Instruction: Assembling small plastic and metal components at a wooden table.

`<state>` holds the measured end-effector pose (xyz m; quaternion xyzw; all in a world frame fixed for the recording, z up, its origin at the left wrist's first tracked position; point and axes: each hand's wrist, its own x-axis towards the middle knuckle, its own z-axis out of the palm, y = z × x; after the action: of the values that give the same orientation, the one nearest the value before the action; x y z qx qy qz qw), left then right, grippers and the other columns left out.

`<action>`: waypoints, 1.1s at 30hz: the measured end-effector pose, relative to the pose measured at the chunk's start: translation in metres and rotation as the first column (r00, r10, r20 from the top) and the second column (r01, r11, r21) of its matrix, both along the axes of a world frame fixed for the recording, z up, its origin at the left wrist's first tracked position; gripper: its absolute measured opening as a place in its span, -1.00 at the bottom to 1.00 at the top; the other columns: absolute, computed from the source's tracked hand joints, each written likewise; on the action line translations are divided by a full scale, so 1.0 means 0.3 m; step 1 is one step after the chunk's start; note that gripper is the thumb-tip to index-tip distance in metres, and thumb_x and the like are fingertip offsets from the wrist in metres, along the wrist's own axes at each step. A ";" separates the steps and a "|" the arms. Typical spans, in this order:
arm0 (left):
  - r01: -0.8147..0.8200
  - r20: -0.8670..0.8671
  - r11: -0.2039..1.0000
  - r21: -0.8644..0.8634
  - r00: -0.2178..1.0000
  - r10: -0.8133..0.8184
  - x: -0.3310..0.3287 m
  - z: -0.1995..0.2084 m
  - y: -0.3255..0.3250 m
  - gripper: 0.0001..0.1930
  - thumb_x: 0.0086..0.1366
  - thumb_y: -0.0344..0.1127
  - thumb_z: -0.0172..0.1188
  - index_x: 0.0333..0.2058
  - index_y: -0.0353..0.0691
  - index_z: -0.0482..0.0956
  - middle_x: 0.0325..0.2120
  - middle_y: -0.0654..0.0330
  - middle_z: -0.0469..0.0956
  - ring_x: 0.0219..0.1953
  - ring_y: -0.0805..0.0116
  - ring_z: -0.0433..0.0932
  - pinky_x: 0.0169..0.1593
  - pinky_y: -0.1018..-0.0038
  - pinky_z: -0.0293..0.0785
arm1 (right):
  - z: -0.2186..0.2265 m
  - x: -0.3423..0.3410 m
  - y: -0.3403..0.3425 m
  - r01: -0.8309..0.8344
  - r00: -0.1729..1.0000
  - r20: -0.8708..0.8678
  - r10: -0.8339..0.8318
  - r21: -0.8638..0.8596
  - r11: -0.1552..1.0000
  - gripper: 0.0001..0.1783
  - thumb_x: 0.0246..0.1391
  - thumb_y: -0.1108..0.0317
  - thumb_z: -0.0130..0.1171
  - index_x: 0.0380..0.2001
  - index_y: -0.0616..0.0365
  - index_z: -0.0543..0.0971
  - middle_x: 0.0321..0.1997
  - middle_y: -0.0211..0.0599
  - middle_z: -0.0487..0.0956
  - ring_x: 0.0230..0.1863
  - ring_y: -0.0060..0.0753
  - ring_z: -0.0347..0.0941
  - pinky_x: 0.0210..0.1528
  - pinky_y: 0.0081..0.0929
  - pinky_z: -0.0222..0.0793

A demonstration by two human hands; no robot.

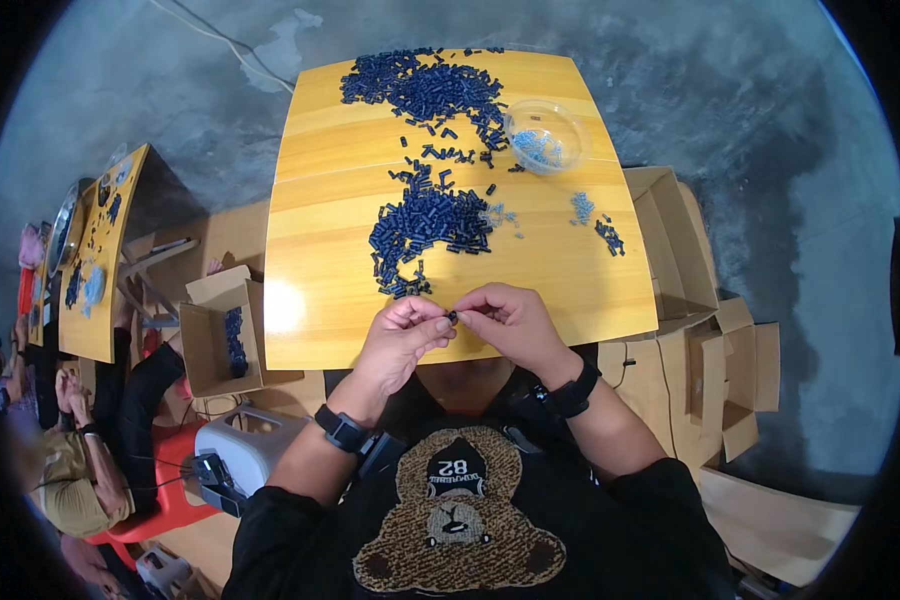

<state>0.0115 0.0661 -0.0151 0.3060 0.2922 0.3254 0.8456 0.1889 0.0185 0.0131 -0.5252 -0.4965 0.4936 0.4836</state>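
At the near edge of the table, my left hand (398,338) and my right hand (518,322) meet fingertip to fingertip. Both pinch one small dark cylindrical piece (452,318); its details are too small to make out. Just beyond my hands lies a heap of small dark blue cylindrical pieces (425,222), and a few small clear parts (500,215) touch its right side. Farther right are a little cluster of clear parts (582,207) and a small group of dark pieces (609,237).
A larger dark heap (435,90) covers the far side of the wooden table (320,250). Beside it stands a clear round bowl (548,137) with small pale parts. Cardboard boxes (220,335) flank the table. Other people (85,470) sit at a second table (95,270) on the left.
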 end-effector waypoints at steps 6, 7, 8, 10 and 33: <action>0.009 -0.008 0.999 -0.035 1.000 -0.009 -0.007 -0.002 0.000 -0.86 0.16 -0.53 0.11 -0.27 -0.29 0.48 -0.35 0.10 0.56 -0.36 0.39 0.57 -0.29 0.58 0.54 | 0.003 -0.012 0.008 -0.003 1.000 0.023 0.003 0.033 0.999 -0.89 -0.04 0.50 0.14 -0.38 0.27 0.56 -0.44 -0.34 0.54 -0.43 -0.60 0.45 -0.38 -0.65 0.36; 0.005 -0.009 0.999 -0.034 1.000 -0.005 -0.007 0.001 -0.002 -0.86 0.16 -0.53 0.11 -0.27 -0.29 0.48 -0.35 0.10 0.56 -0.36 0.39 0.57 -0.29 0.58 0.54 | 0.003 -0.015 0.008 -0.001 0.999 0.036 -0.001 0.047 0.999 -0.89 -0.05 0.50 0.14 -0.39 0.27 0.56 -0.45 -0.32 0.54 -0.44 -0.58 0.45 -0.39 -0.64 0.36; 0.016 -0.034 0.999 -0.047 0.999 -0.017 -0.010 0.008 -0.005 -0.85 0.17 -0.52 0.11 -0.24 -0.31 0.49 -0.33 0.10 0.56 -0.36 0.39 0.57 -0.27 0.56 0.54 | 0.001 -0.018 0.008 -0.006 0.999 0.034 0.004 0.048 0.999 -0.89 -0.05 0.50 0.14 -0.39 0.27 0.56 -0.45 -0.32 0.54 -0.44 -0.58 0.45 -0.39 -0.64 0.36; 0.021 -0.062 0.998 -0.058 0.998 -0.025 -0.006 0.014 -0.013 -0.82 0.17 -0.51 0.11 -0.22 -0.34 0.49 -0.32 0.09 0.56 -0.35 0.38 0.57 -0.26 0.53 0.54 | -0.004 -0.019 0.006 -0.005 0.992 0.128 -0.005 0.078 0.997 -0.88 -0.05 0.49 0.13 -0.39 0.26 0.56 -0.46 -0.28 0.53 -0.45 -0.54 0.46 -0.40 -0.63 0.35; 0.096 -0.167 0.989 -0.115 0.979 -0.115 -0.015 0.049 -0.011 -0.80 0.23 -0.35 0.09 -0.21 -0.30 0.52 -0.31 0.15 0.56 -0.33 0.48 0.54 -0.24 0.56 0.49 | 0.012 -0.041 -0.016 -0.102 0.878 0.467 -0.109 0.405 0.908 -0.76 -0.19 0.41 0.17 -0.36 0.19 0.48 -0.44 -0.23 0.44 -0.32 -0.16 0.36 -0.27 -0.35 0.32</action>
<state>0.0072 0.0628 -0.0003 0.3030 0.3649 0.2361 0.8481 0.1767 0.0137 0.0167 -0.5159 -0.6935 0.2294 0.4475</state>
